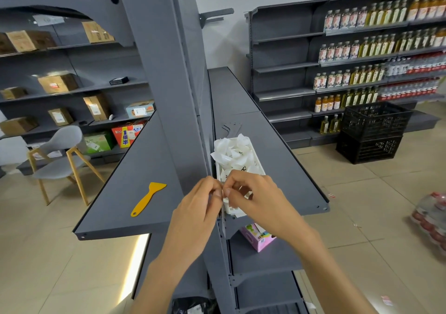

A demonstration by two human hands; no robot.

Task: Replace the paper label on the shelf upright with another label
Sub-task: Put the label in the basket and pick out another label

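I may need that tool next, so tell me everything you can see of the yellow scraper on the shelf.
The yellow scraper looks like one flat piece of plastic: a wide blade flaring at the upper right, narrowing into a slim handle that ends lower left in a rounded tip with a hanging hole. It lies flat and diagonal on the grey shelf left of the upright, near its front edge. Neither hand touches it, and nothing else lies against it.

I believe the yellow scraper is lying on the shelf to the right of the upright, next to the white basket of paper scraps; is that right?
Not quite. The head view shows the yellow scraper lying on the shelf to the left of the upright, alone. The white basket of paper scraps sits on the right-hand shelf, just beyond the left hand and right hand.
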